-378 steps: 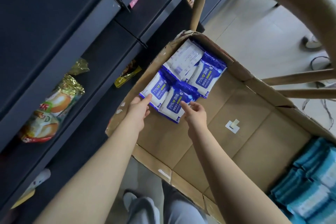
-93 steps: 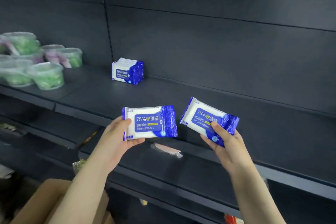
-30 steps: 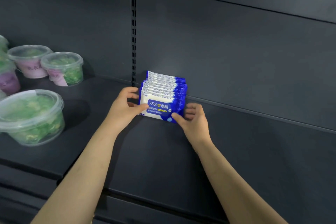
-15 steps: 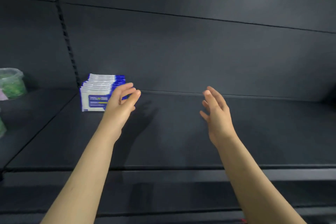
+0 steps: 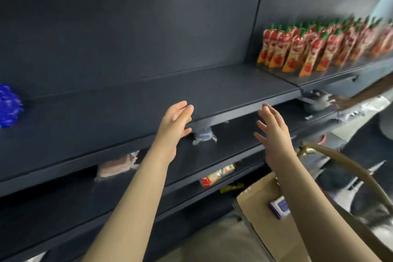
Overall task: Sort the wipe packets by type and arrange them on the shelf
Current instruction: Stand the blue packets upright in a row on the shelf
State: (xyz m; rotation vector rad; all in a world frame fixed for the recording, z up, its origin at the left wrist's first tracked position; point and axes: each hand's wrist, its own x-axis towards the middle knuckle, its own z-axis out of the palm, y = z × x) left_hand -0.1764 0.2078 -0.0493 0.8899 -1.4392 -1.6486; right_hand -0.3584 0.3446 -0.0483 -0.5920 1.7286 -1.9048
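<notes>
Both of the person's hands are raised in front of the dark shelf (image 5: 148,100) and hold nothing. The left hand (image 5: 175,122) has its fingers straight and close together, with the fingertips over the near edge of the shelf board. The right hand (image 5: 274,132) is a little to the right, its fingers spread apart and loose, in front of the gap under that board. The two hands are apart and do not touch each other.

The blue wipe packets (image 5: 8,105) sit at the far left of the same shelf, well apart from both hands. They are cut off by the frame edge and too blurred to count. One more blue and white packet (image 5: 279,206) lies in the cardboard box (image 5: 255,208) at the near right, beside the right forearm.

On the next shelf section to the right stand rows of red and orange pouches (image 5: 308,49) with green tops. On the lower shelves lie a pinkish packet (image 5: 116,167), a small clear packet (image 5: 204,136) and a red and white packet (image 5: 217,175). A curved wooden bar (image 5: 350,168) arches above the box at the right.
</notes>
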